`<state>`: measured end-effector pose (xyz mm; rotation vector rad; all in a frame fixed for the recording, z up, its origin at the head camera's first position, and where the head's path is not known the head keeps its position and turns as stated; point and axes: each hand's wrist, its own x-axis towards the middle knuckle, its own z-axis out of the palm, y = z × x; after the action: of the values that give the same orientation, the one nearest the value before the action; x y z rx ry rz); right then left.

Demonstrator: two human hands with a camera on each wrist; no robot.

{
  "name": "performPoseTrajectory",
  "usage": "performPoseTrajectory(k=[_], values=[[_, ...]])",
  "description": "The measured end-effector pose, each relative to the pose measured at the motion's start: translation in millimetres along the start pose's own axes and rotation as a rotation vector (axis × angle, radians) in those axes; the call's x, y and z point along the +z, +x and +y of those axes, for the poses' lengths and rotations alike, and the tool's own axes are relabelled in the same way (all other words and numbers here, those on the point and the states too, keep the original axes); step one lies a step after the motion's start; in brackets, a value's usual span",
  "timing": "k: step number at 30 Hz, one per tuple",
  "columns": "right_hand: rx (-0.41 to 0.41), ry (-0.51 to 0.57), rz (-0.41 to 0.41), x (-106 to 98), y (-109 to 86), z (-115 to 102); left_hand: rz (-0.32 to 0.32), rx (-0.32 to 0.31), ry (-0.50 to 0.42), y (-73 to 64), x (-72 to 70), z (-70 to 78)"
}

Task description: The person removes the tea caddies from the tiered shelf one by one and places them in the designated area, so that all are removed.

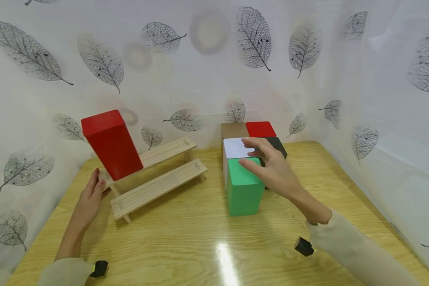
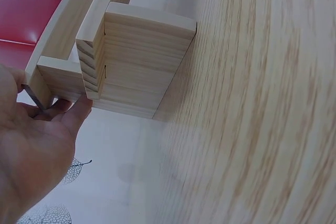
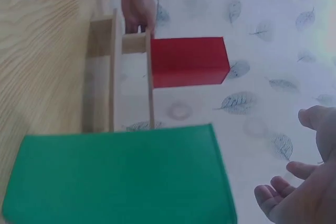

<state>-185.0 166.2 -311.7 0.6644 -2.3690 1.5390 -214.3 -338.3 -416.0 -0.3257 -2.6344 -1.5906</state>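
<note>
My left hand [image 1: 87, 198] grips the near left end of the upper board of a two-step wooden stand [image 1: 157, 188], thumb over the board and fingers beneath it. On that upper board, close to the thumb, stands a tall red box [image 1: 112, 145]. My right hand [image 1: 279, 171] hovers over the group of boxes at the right, its fingers spread and nothing held. Beneath it are a green box [image 1: 244, 198] in front and a white box [image 1: 236, 147] behind. In the right wrist view, the fingers are apart from the green box [image 3: 121, 177].
Behind the white box stand a brown box [image 1: 233, 129] and a second red box [image 1: 261, 128]. A black box [image 1: 279, 147] is partly hidden by my right hand. All stand on a wooden table [image 1: 186, 242], enclosed by a pale leaf-print curtain [image 1: 207, 83].
</note>
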Motion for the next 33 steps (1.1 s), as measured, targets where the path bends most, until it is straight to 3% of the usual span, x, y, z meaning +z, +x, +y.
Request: performPoseTrajectory(k=[10, 16, 24, 33], values=[[0.092, 0.119, -0.08, 28, 26.1, -30, 0.018, 0.0, 0.006, -1.5, 0.5, -0.8], [0.097, 0.191, -0.087, 49, 41.9, -40, 0.029, 0.027, -0.008, -1.9, 1.0, -0.1], [0.095, 0.299, -0.089, 81, 58.1, -52, 0.013, 0.01, 0.001, -2.9, -1.7, 1.7], [0.132, 0.25, -0.137, 116, 79.9, -54, 0.011, 0.012, 0.002, -2.4, 0.3, 1.3]])
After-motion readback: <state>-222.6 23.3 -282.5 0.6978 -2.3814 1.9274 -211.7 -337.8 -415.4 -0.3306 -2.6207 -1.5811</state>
